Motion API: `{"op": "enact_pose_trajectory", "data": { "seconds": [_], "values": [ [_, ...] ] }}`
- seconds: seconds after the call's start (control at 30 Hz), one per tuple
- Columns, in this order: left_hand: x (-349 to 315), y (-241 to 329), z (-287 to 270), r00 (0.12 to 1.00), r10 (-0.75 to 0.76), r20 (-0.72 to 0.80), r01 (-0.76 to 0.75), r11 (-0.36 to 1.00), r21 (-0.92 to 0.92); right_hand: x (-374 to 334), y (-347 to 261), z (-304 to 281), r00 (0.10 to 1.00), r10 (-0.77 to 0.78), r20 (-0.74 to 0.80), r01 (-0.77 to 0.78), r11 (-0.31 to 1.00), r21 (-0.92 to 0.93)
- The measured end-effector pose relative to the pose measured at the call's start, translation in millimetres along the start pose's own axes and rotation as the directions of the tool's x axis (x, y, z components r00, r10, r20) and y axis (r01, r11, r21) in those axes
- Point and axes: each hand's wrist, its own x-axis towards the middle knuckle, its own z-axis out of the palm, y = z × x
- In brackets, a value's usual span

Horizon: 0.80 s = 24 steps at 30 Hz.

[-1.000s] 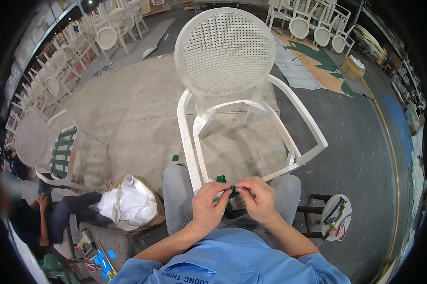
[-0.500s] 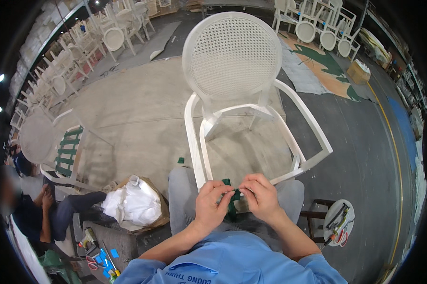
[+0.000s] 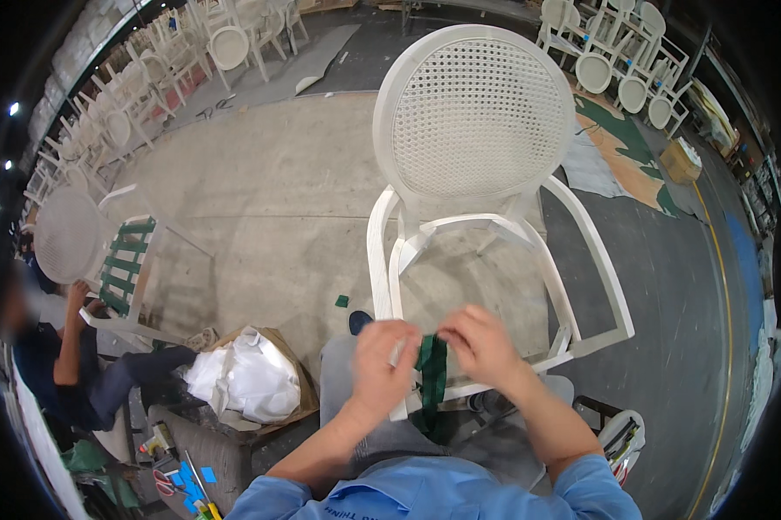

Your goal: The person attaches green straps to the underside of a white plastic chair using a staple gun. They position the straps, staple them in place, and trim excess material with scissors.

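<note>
A dark green webbing strap (image 3: 433, 371) hangs over the front rail of a white armchair frame (image 3: 377, 251) that stands before my knees. My left hand (image 3: 382, 364) pinches the strap's upper end from the left, close to the rail. From the other side my right hand (image 3: 481, 347) pinches the same end with thumb and forefinger. Both hands are a little blurred, and the fingertips partly hide the strap's edge. The chair has a round woven cane back (image 3: 475, 113) and an open seat with no straps across it.
A paper sack (image 3: 297, 373) of white plastic stands left of my legs. Beyond it, a person (image 3: 70, 364) sits at another chair (image 3: 117, 260) strapped in green. Tools lie on a grey surface (image 3: 208, 442) at lower left and a round stool (image 3: 622, 438) at right. Stacked chairs (image 3: 598, 69) stand behind.
My view has shifted, so the chair sits farther right. More of the green strap shows, hanging over the front rail. The seated person's hand has risen to the other chair.
</note>
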Motion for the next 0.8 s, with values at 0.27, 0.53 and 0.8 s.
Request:
{"op": "enact_pose_trajectory", "data": {
  "seconds": [0.27,0.53,0.8],
  "values": [
    [96.8,-212.5,35.0,0.653,-0.757,-0.023,0.673,0.594,-0.44,134.0,161.5,89.6,0.866,0.415,0.279,-0.417,0.907,-0.054],
    [129.1,-232.3,116.6,0.479,-0.728,0.491,0.871,0.325,-0.367,154.8,249.9,155.0,0.838,0.539,0.086,-0.528,0.841,-0.118],
    [139.4,-248.9,138.8,0.415,-0.69,0.593,0.901,0.22,-0.375,152.7,248.4,154.9,0.838,0.542,0.063,-0.539,0.84,-0.063]
  ]
}}
